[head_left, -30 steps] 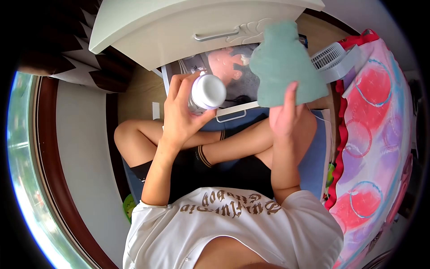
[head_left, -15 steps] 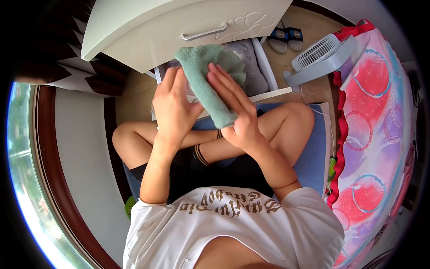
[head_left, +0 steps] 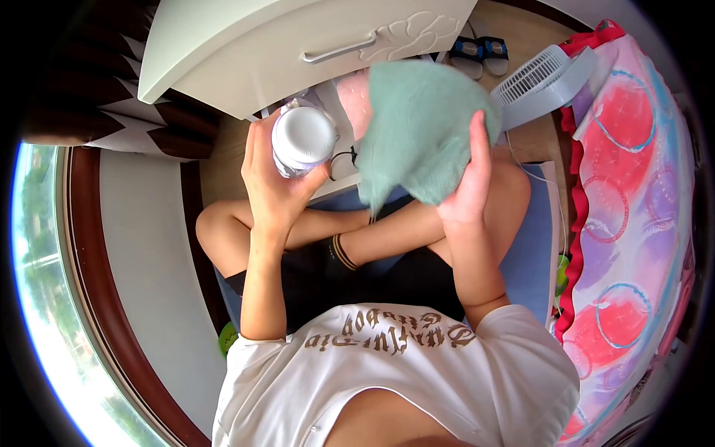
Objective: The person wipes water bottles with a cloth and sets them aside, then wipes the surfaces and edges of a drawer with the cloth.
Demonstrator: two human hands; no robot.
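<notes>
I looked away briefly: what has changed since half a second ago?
The right hand has moved the green cloth rightward, away from the left hand; the cloth is more spread out, and the white-lidded bottle in the left hand now shows clearly. Nothing was visibly let go. The crossed legs and fan stayed put.

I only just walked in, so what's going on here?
A person sits cross-legged by an open drawer. Their left hand grips a white-topped container, while their right hand holds a green cloth. At this moment the cloth is beside the container, not touching it.
</notes>
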